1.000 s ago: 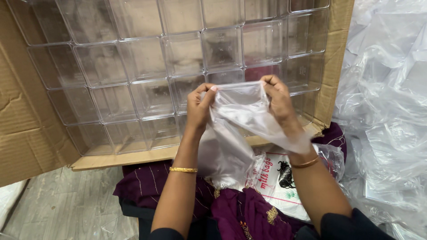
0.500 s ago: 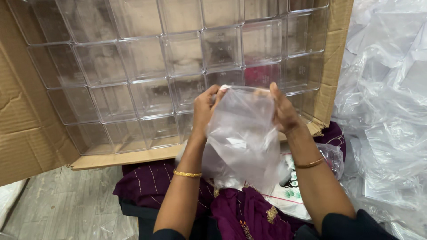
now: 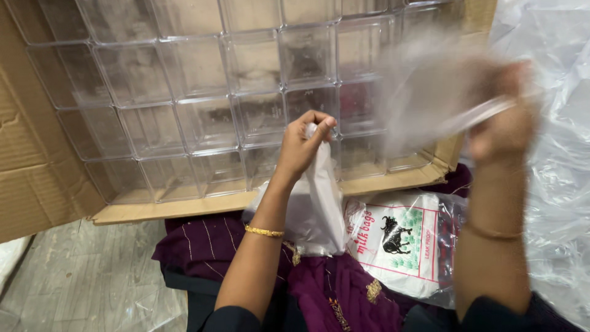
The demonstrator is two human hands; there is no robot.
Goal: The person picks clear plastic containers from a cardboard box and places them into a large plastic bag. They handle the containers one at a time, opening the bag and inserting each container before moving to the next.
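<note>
- Plastic bag [image 3: 316, 203], thin and clear, hangs in the middle of the scene, just in front of the near edge of a cardboard box [image 3: 37, 184].
- The left hand [image 3: 304, 144] pinches the bag's top edge between closed fingertips; the bag droops below it toward the lap.
- The right hand [image 3: 504, 120] is raised to the right and blurred; it grips a stretched strip of clear plastic [image 3: 476, 114], fingers closed around it.
- The box holds rows of clear plastic containers [image 3: 209, 92], set side by side.
- A printed white packet [image 3: 399, 243] lies near, below the right forearm, on purple cloth [image 3: 209, 246].
- Crumpled clear plastic sheeting [image 3: 562, 184] fills the right edge.
</note>
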